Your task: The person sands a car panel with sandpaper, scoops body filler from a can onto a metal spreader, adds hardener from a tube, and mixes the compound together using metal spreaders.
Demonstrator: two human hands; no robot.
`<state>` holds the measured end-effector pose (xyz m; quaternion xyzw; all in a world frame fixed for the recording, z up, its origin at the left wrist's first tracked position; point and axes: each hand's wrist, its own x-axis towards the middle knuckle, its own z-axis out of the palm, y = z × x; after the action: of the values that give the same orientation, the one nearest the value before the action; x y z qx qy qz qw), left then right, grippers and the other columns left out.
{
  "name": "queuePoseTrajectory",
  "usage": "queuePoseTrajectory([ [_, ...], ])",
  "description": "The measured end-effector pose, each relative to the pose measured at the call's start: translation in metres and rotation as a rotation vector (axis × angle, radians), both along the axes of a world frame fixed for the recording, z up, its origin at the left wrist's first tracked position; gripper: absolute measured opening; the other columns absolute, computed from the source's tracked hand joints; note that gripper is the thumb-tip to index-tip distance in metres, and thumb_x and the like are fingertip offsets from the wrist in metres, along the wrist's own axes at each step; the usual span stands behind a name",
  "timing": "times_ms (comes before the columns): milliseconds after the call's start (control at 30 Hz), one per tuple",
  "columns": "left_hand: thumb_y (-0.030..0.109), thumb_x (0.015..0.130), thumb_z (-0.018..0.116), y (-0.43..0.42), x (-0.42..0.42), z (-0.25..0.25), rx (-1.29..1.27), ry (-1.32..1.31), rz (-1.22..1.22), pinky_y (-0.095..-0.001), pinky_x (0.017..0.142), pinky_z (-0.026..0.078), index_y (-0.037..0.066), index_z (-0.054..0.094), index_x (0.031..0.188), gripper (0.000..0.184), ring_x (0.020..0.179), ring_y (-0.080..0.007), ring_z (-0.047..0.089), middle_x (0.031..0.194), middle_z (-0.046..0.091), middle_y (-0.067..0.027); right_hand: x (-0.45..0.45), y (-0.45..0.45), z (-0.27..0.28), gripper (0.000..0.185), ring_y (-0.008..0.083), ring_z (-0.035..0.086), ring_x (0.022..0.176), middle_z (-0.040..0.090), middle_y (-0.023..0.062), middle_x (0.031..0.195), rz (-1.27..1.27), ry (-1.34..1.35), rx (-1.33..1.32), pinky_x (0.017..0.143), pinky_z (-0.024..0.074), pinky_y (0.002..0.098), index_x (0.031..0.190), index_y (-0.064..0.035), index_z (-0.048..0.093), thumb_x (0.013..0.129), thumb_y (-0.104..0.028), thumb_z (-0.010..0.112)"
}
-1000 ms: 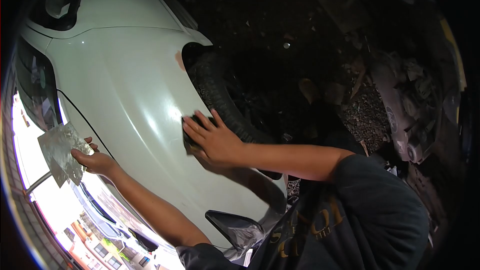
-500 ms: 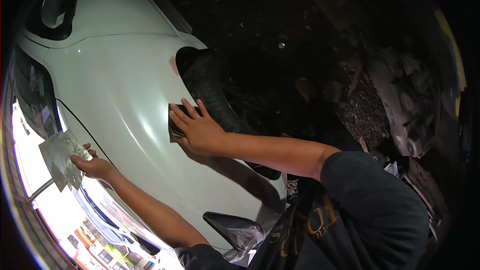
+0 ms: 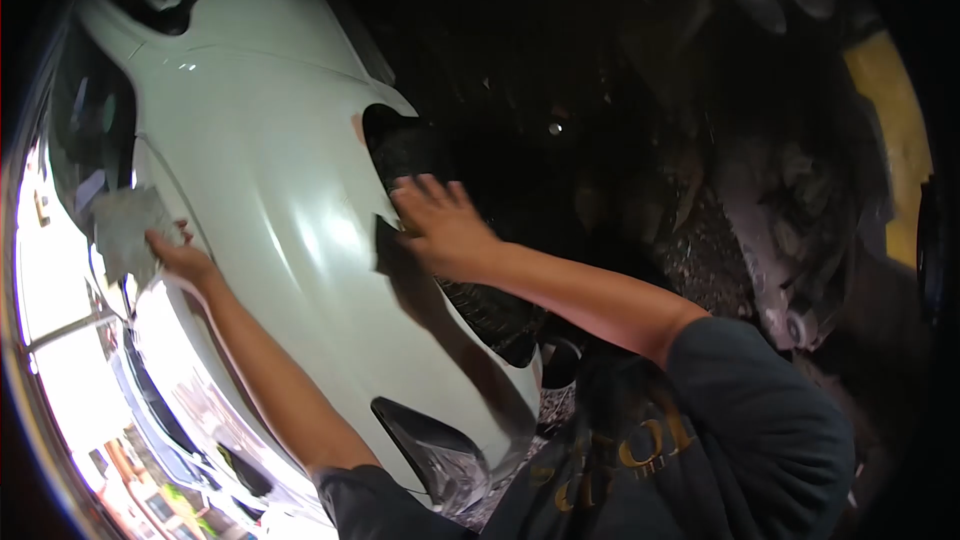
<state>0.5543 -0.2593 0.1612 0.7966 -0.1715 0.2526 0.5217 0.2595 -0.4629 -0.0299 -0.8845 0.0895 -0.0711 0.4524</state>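
Observation:
My left hand (image 3: 184, 254) grips the edge of a thin, smeared grey plate (image 3: 125, 230), held up at the left beside the white car's windshield. My right hand (image 3: 448, 232) is stretched out at the fender's (image 3: 290, 180) wheel-arch edge, its fingers spread. A dark sheet that looks like sandpaper (image 3: 386, 242) sticks out from under its palm and thumb side. The hand's shadow falls on the paint below. A small brownish patch (image 3: 359, 128) marks the fender by the front of the wheel arch.
A tire (image 3: 480, 312) sits in the dark wheel arch. The headlight (image 3: 435, 445) is near my body. Dark, cluttered ground with gravel (image 3: 700, 270) lies to the right, with a yellow panel (image 3: 890, 140) at the far edge. Bright daylight and another vehicle (image 3: 150, 380) show at lower left.
My right hand has slid off the fender's surface toward the wheel-arch edge, with the dark sheet along. The view has shifted; my left hand still holds the plate.

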Motion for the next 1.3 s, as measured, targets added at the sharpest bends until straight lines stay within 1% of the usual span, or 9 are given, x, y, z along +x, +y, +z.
queuePoseTrajectory([
  [200, 0.034, 0.101, 0.05, -0.009, -0.016, 0.002, -0.351, 0.214, -0.033, -0.0326, 0.085, 0.049, -0.002, 0.057, 0.124, 0.043, 0.097, -0.0221, 0.061, 0.114, 0.061, -0.0137, -0.173, -0.106, -0.036, 0.061, 0.0308, 0.026, 0.147, 0.028, 0.0168, 0.158, -0.107, 0.124, -0.006, 0.12, 0.022, 0.0403, 0.147, -0.0001, 0.037, 0.096, -0.028, 0.053],
  [300, 0.029, 0.101, 0.05, 0.009, -0.051, -0.025, -0.136, -0.064, -0.043, -0.0382, 0.091, 0.048, -0.004, 0.055, 0.126, 0.042, 0.108, -0.0297, 0.06, 0.124, 0.06, -0.0167, -0.274, -0.161, -0.068, 0.059, 0.035, 0.031, 0.144, 0.033, 0.0224, 0.155, -0.196, 0.232, 0.032, 0.119, 0.0254, 0.0378, 0.145, 0.0032, 0.038, 0.095, -0.025, 0.054],
  [533, 0.016, 0.092, 0.058, 0.015, -0.54, -0.261, 0.119, 0.27, 0.027, -0.052, 0.102, 0.041, -0.006, 0.062, 0.111, 0.029, 0.116, -0.0397, 0.056, 0.121, 0.06, -0.024, -0.45, -0.262, -0.167, 0.049, 0.0479, 0.045, 0.126, 0.049, 0.0325, 0.132, -0.266, 0.623, -0.244, 0.107, 0.0375, 0.0463, 0.133, 0.0057, 0.048, 0.1, -0.031, 0.046],
  [600, 0.012, 0.09, 0.062, 0.007, -0.669, -0.232, 0.667, -0.192, 0.255, -0.0494, 0.098, 0.044, -0.007, 0.063, 0.107, 0.026, 0.111, -0.0401, 0.06, 0.115, 0.063, -0.0265, -0.451, -0.282, -0.165, 0.051, 0.049, 0.045, 0.125, 0.048, 0.033, 0.133, -0.149, 0.729, -0.305, 0.106, 0.0386, 0.0477, 0.134, 0.0055, 0.047, 0.1, -0.032, 0.046],
  [667, 0.019, 0.095, 0.057, -0.012, -0.768, -0.205, -0.021, 0.851, 0.338, -0.0459, 0.095, 0.045, -0.007, 0.062, 0.11, 0.03, 0.109, -0.0381, 0.062, 0.11, 0.065, -0.0264, -0.451, -0.295, -0.171, 0.053, 0.0496, 0.045, 0.125, 0.046, 0.0335, 0.136, -0.033, 0.75, -0.326, 0.104, 0.0398, 0.0489, 0.135, 0.0052, 0.046, 0.1, -0.034, 0.046],
  [733, 0.028, 0.099, 0.052, -0.007, -0.875, -0.278, -0.124, 0.921, 0.595, -0.0446, 0.094, 0.045, -0.008, 0.06, 0.116, 0.04, 0.109, -0.0376, 0.061, 0.113, 0.065, -0.0266, -0.43, -0.304, -0.183, 0.055, 0.0496, 0.045, 0.126, 0.042, 0.0342, 0.14, 0.118, 0.697, -0.318, 0.104, 0.0413, 0.0499, 0.136, 0.0049, 0.044, 0.1, -0.037, 0.046],
  [933, 0.046, 0.102, 0.045, -0.024, -1.021, -0.305, -0.613, 0.861, 1.18, -0.037, 0.099, 0.042, -0.012, 0.059, 0.121, 0.062, 0.114, -0.0289, 0.059, 0.12, 0.064, -0.0223, -0.381, -0.24, -0.182, 0.05, 0.0453, 0.055, 0.118, 0.062, 0.0296, 0.119, 0.262, 0.61, -0.162, 0.098, 0.0431, 0.0471, 0.123, 0.0038, 0.058, 0.096, -0.037, 0.054],
  [1100, 0.056, 0.102, 0.031, -0.037, -1.081, -0.325, -0.649, 0.983, 1.417, -0.0384, 0.066, 0.046, -0.004, 0.066, 0.091, 0.07, 0.067, -0.0263, 0.058, 0.075, 0.065, -0.012, -0.392, -0.129, -0.167, 0.051, 0.041, 0.065, 0.104, 0.067, 0.0286, 0.107, 0.525, 0.666, -0.04, 0.086, 0.0492, 0.0457, 0.112, 0.004, 0.065, 0.09, -0.042, 0.062],
  [1300, 0.054, 0.103, 0.033, -0.031, -1.137, -0.325, -0.924, 0.931, 1.388, -0.0288, 0.049, 0.043, 0.001, 0.063, 0.098, 0.062, 0.057, -0.0163, 0.055, 0.072, 0.061, -0.0074, -0.443, 0.005, -0.139, 0.036, 0.018, 0.066, 0.081, 0.068, 0.0076, 0.085, 0.764, 0.867, 0.266, 0.072, 0.0515, 0.0366, 0.101, 0.0035, 0.066, 0.092, -0.032, 0.063],
])
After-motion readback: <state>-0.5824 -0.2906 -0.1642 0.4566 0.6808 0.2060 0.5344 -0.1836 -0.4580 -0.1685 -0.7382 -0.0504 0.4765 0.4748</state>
